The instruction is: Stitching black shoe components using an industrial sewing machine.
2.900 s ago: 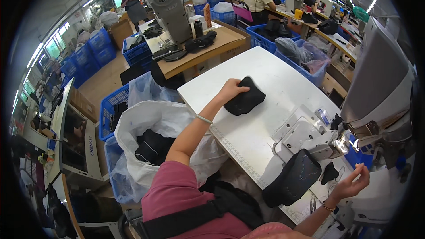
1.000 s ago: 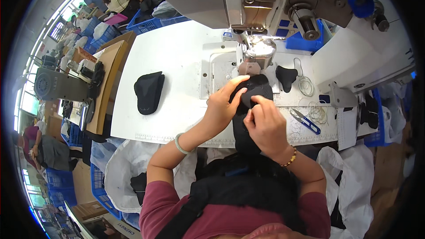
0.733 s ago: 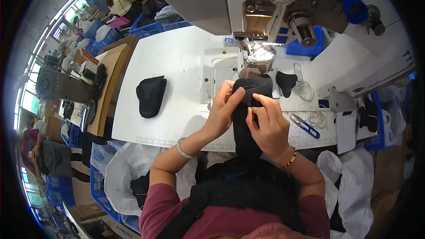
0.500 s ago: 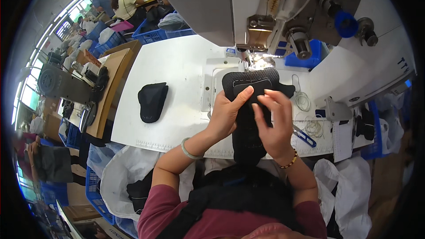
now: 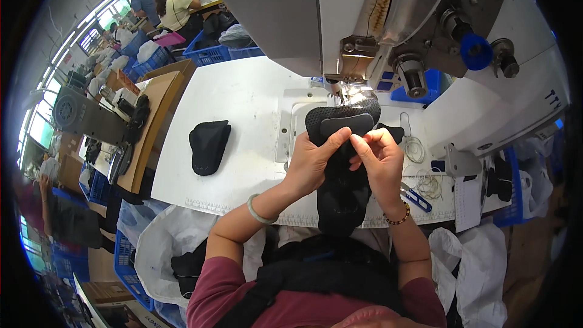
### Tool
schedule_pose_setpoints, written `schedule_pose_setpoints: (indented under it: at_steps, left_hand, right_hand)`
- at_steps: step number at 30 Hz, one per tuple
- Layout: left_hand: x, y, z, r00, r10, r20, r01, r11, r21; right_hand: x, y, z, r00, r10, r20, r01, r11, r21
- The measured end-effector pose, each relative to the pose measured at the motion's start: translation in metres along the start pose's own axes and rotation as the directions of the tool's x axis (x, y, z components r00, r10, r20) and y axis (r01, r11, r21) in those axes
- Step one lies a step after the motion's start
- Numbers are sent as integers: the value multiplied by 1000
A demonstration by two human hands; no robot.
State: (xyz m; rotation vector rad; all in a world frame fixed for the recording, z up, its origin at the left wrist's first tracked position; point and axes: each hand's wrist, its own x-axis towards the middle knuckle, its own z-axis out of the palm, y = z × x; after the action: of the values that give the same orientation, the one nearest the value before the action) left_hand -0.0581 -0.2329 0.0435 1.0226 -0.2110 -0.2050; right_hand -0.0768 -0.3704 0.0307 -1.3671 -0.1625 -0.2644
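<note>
My left hand (image 5: 313, 161) and my right hand (image 5: 379, 158) both pinch a long black fabric piece (image 5: 341, 191), with a smaller dark patch (image 5: 345, 124) laid on its mesh top end. That end lies on the sewing machine bed just below the presser foot and needle (image 5: 340, 94). The lower part of the piece hangs over the table's front edge toward my lap. A stack of black fabric pieces (image 5: 208, 146) rests on the white table (image 5: 237, 97) to the left, apart from both hands.
The large grey sewing machine head (image 5: 388, 18) fills the upper right. Blue-handled snips (image 5: 416, 197) and loose thread (image 5: 425, 182) lie right of my hands. White bags with black pieces (image 5: 164, 255) sit lower left. Other people work at far benches (image 5: 164, 6).
I turned from the side table to the machine. Both hands brought the black piece up onto the machine bed and slid its top end closer under the presser foot.
</note>
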Motion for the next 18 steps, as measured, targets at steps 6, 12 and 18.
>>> schedule_pose_setpoints:
  at_steps: [6, 12, 18]
  left_hand:
    - [1, 4, -1, 999, 13, 35, -13, 1000, -8]
    - [1, 3, -4, 999, 32, 27, -33, 998, 47]
    - [2, 1, -8, 999, 50, 4, -50, 989, 140]
  right_hand:
    - [3, 2, 3, 1000, -6, 8, 6, 999, 33]
    - [4, 2, 0, 999, 36, 30, -36, 999, 21]
    - [5, 1, 0, 997, 62, 36, -64, 996, 56]
